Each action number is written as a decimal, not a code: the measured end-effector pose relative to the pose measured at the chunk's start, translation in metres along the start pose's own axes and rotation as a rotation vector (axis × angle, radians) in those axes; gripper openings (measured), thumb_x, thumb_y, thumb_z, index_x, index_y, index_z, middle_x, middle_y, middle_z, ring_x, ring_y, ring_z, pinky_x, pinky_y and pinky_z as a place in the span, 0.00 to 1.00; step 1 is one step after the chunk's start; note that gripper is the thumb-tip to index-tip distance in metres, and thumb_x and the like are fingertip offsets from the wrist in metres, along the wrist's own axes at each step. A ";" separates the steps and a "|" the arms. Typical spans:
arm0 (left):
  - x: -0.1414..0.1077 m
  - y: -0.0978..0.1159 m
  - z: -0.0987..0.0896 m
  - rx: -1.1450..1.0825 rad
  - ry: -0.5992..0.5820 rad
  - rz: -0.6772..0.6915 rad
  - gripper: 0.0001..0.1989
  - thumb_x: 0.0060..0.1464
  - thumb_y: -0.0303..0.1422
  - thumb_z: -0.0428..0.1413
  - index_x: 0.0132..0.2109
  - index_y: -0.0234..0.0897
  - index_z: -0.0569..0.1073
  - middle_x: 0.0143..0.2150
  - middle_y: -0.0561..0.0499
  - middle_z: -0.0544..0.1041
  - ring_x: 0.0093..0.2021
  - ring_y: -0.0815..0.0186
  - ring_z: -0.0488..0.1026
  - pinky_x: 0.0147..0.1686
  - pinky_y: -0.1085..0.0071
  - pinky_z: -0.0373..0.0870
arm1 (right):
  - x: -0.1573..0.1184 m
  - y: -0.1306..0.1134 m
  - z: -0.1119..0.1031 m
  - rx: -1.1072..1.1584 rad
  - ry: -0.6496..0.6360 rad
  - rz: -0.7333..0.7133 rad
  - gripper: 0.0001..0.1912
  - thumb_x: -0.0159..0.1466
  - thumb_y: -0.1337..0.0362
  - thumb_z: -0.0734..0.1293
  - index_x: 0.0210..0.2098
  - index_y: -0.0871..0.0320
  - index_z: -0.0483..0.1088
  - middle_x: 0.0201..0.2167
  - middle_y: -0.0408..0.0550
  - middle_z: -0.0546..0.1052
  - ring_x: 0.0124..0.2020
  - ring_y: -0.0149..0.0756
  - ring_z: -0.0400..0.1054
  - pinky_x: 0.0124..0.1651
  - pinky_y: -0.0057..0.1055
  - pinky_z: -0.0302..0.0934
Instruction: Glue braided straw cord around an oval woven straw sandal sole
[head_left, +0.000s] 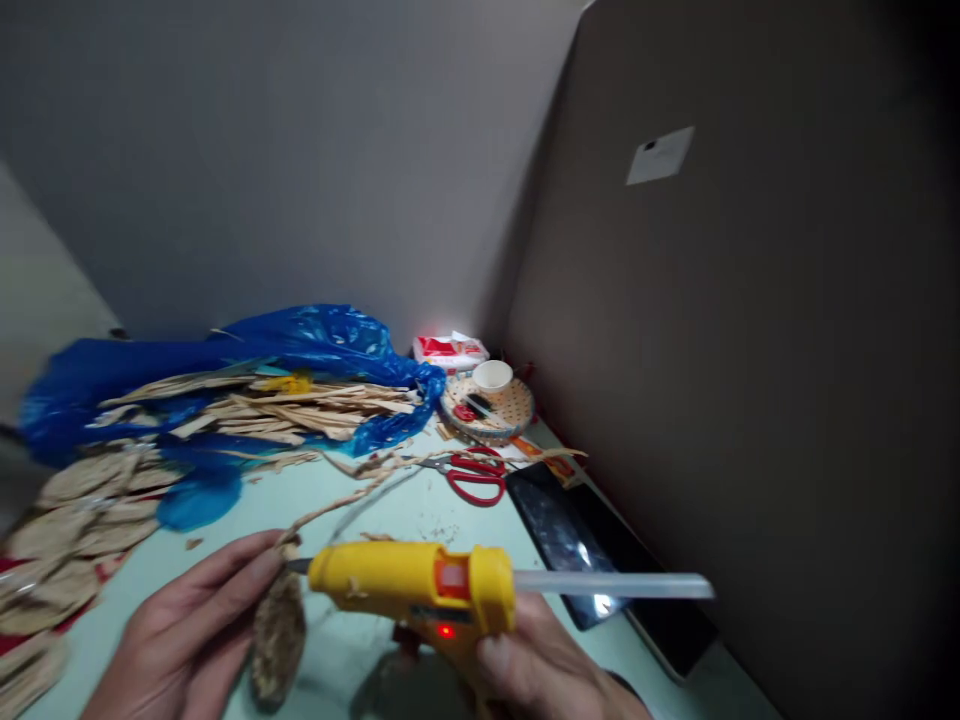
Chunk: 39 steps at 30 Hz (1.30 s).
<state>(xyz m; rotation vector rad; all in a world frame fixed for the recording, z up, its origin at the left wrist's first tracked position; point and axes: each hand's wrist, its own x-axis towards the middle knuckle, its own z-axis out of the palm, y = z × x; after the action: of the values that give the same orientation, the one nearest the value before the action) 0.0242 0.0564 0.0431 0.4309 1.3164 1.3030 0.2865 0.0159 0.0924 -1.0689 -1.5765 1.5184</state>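
My right hand (536,660) is wrapped round the handle of a yellow glue gun (390,577), whose red light glows. A translucent glue stick (615,584) juts from its back end. The nozzle points left and meets, or nearly meets, the top of a brown woven oval piece (278,640). My left hand (195,620) pinches that piece at its upper edge. From the pinch a twisted strand of dried fibre (337,505) runs up and to the right across the table. What lies behind my left fingers is hidden.
Beyond the hands lie red-handled scissors (478,476) and a dark phone (562,540). A blue plastic bag (315,335) holds dried strips (300,410). A round basket (517,410) with a white cup (493,375) stands behind. Woven pieces (90,520) are stacked left; a dark panel (712,350) rises right.
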 end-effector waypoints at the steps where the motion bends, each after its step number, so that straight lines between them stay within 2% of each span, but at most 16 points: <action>1: -0.006 0.004 0.005 -0.025 -0.026 -0.016 0.31 0.18 0.36 0.78 0.38 0.44 0.82 0.45 0.48 0.86 0.55 0.44 0.78 0.38 0.70 0.83 | 0.002 0.003 0.000 0.037 -0.035 -0.013 0.26 0.66 0.38 0.61 0.47 0.47 0.80 0.49 0.50 0.79 0.51 0.49 0.71 0.57 0.41 0.63; 3: -0.015 0.009 0.015 -0.028 0.000 -0.057 0.32 0.16 0.36 0.79 0.37 0.41 0.83 0.41 0.46 0.86 0.52 0.46 0.79 0.37 0.74 0.81 | 0.010 0.009 0.002 0.134 -0.136 -0.040 0.32 0.63 0.34 0.62 0.47 0.52 0.79 0.42 0.52 0.78 0.48 0.50 0.71 0.57 0.44 0.63; 5: -0.020 0.012 0.021 -0.054 -0.007 -0.050 0.30 0.15 0.35 0.79 0.35 0.39 0.83 0.39 0.45 0.85 0.48 0.47 0.81 0.34 0.73 0.82 | 0.019 0.012 0.004 0.216 -0.206 -0.038 0.37 0.59 0.30 0.62 0.48 0.55 0.77 0.38 0.52 0.77 0.46 0.50 0.71 0.55 0.44 0.64; 8: -0.023 0.012 0.023 -0.058 -0.025 -0.025 0.26 0.20 0.33 0.78 0.35 0.38 0.83 0.37 0.46 0.84 0.44 0.50 0.82 0.33 0.72 0.82 | 0.023 0.013 0.007 0.210 -0.183 0.027 0.38 0.56 0.27 0.62 0.41 0.55 0.78 0.37 0.51 0.76 0.43 0.48 0.70 0.49 0.40 0.65; 10: -0.023 0.009 0.022 -0.065 -0.034 -0.029 0.25 0.22 0.31 0.77 0.35 0.38 0.83 0.37 0.46 0.84 0.43 0.51 0.82 0.35 0.71 0.82 | 0.020 0.013 0.007 0.157 -0.138 0.070 0.36 0.56 0.28 0.61 0.35 0.55 0.78 0.36 0.51 0.75 0.38 0.45 0.68 0.40 0.36 0.64; 13: -0.022 0.007 0.021 -0.079 -0.029 -0.051 0.26 0.21 0.32 0.77 0.35 0.38 0.82 0.38 0.46 0.84 0.43 0.52 0.82 0.38 0.70 0.81 | 0.015 0.018 0.003 0.151 -0.098 0.123 0.33 0.57 0.30 0.63 0.34 0.54 0.76 0.31 0.48 0.72 0.27 0.34 0.58 0.27 0.30 0.55; 16: -0.022 0.005 0.020 -0.078 -0.022 -0.054 0.29 0.18 0.35 0.79 0.35 0.37 0.82 0.39 0.44 0.84 0.44 0.52 0.81 0.38 0.71 0.81 | 0.017 0.031 -0.002 0.186 -0.130 0.187 0.31 0.59 0.33 0.64 0.34 0.56 0.76 0.29 0.45 0.69 0.23 0.29 0.52 0.22 0.27 0.46; 20: -0.021 0.004 0.018 -0.081 -0.050 -0.060 0.29 0.21 0.36 0.79 0.37 0.37 0.82 0.40 0.43 0.84 0.43 0.51 0.81 0.38 0.70 0.81 | 0.026 0.044 -0.005 0.178 -0.225 0.256 0.30 0.63 0.35 0.63 0.33 0.56 0.77 0.23 0.43 0.68 0.20 0.28 0.56 0.21 0.27 0.46; 24: -0.021 0.004 0.018 -0.074 -0.100 -0.048 0.24 0.26 0.35 0.77 0.36 0.37 0.83 0.40 0.44 0.84 0.45 0.50 0.81 0.37 0.70 0.81 | 0.024 0.035 -0.003 0.143 -0.164 0.210 0.37 0.56 0.27 0.61 0.35 0.54 0.76 0.27 0.45 0.71 0.21 0.29 0.54 0.21 0.29 0.46; 27: -0.023 0.006 0.021 -0.070 -0.102 -0.042 0.23 0.25 0.35 0.77 0.34 0.36 0.83 0.38 0.43 0.84 0.42 0.51 0.81 0.36 0.71 0.81 | 0.020 0.025 -0.002 0.200 -0.153 0.129 0.37 0.56 0.26 0.62 0.38 0.54 0.74 0.30 0.44 0.70 0.23 0.28 0.53 0.24 0.29 0.47; 31: -0.024 0.008 0.024 -0.074 -0.101 -0.029 0.24 0.22 0.36 0.78 0.32 0.36 0.83 0.34 0.44 0.84 0.34 0.56 0.81 0.31 0.71 0.81 | 0.020 0.034 -0.004 0.240 -0.178 0.041 0.34 0.61 0.31 0.61 0.42 0.55 0.73 0.32 0.43 0.70 0.24 0.27 0.56 0.25 0.26 0.51; 35: -0.025 0.009 0.024 -0.084 -0.091 -0.012 0.25 0.19 0.37 0.79 0.30 0.35 0.83 0.31 0.45 0.84 0.32 0.58 0.81 0.31 0.73 0.81 | 0.020 0.042 -0.005 0.239 -0.184 0.088 0.36 0.60 0.29 0.61 0.45 0.54 0.73 0.34 0.45 0.72 0.24 0.28 0.59 0.25 0.26 0.51; 39: -0.028 0.011 0.026 -0.079 -0.082 -0.001 0.24 0.19 0.35 0.79 0.31 0.35 0.83 0.32 0.45 0.84 0.33 0.59 0.81 0.32 0.74 0.80 | 0.016 0.030 -0.002 0.213 -0.110 0.132 0.37 0.58 0.28 0.61 0.42 0.56 0.74 0.34 0.45 0.71 0.26 0.29 0.58 0.27 0.28 0.52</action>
<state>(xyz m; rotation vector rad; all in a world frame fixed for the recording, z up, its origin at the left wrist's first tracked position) 0.0490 0.0462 0.0724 0.4244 1.1929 1.3180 0.2850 0.0305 0.0617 -0.9992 -1.4010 1.8161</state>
